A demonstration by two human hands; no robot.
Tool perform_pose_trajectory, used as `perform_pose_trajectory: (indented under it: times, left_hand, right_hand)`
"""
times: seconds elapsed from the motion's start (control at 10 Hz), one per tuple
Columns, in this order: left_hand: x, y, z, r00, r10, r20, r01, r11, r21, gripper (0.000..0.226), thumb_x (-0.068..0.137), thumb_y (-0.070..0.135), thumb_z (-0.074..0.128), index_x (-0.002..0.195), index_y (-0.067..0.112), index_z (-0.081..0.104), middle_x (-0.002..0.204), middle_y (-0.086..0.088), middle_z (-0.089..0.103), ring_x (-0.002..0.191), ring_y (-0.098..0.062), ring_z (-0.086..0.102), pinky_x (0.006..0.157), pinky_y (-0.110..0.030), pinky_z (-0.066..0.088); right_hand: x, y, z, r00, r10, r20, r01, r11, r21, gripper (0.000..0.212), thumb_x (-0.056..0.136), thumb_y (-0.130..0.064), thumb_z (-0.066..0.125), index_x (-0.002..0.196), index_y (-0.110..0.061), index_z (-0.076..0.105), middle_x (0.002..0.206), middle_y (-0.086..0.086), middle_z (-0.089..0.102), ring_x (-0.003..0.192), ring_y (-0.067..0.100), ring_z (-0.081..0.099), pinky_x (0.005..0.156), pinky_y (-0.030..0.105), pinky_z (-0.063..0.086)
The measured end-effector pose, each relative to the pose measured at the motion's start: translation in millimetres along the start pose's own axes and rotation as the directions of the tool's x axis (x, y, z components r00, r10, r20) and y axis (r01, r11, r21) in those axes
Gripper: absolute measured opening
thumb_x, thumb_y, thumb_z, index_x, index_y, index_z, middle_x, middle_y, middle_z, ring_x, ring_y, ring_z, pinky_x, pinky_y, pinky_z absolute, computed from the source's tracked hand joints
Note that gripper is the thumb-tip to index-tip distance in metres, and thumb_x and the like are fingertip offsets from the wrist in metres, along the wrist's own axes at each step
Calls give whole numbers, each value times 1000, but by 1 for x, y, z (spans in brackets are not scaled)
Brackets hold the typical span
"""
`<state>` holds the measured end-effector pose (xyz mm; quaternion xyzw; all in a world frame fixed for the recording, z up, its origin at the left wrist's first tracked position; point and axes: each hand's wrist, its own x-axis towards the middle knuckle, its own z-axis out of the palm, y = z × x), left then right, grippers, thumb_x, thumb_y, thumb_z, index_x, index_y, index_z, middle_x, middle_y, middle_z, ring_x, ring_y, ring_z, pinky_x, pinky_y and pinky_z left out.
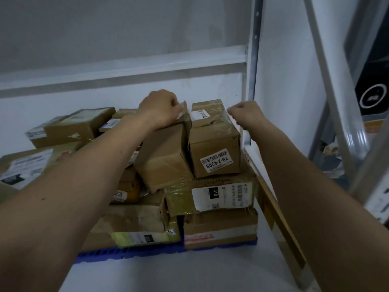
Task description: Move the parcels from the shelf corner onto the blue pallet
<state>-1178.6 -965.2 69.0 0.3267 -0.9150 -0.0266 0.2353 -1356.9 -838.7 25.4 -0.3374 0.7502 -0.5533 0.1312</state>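
Several brown cardboard parcels are stacked on a blue pallet (126, 255) against the white wall. On top of the pile, my left hand (157, 108) grips the far upper edge of a tilted plain parcel (164, 157). To its right stands a taped parcel (214, 144) with a white label reading 78-2-4209. My right hand (242, 114) hovers just past that parcel's right side with its fingers curled and nothing in it. Beneath lie a parcel with a 010 label (219, 197) and two flatter parcels (221, 228).
More parcels (69, 127) are piled at the left of the stack. A white metal shelf upright (251, 81) and a horizontal rail (126, 68) stand close behind. A slanted metal post (336, 102) rises at the right, with a flat cardboard strip (280, 224) along the floor.
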Motion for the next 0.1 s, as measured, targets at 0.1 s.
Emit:
perform_pose_trajectory:
  times: [0.1]
  left_hand:
    - [-8,-14,-12,984,-63,-168,63,998,-2,31,96,35,49,71,17,55,81,-1,59,82,-21,54,70,-32,39]
  right_hand:
    - [-10,-33,1,970,-210,-123,175,952,-250,23,94,-10,45,99,-8,67,97,6,66,81,21,59,70,27,41]
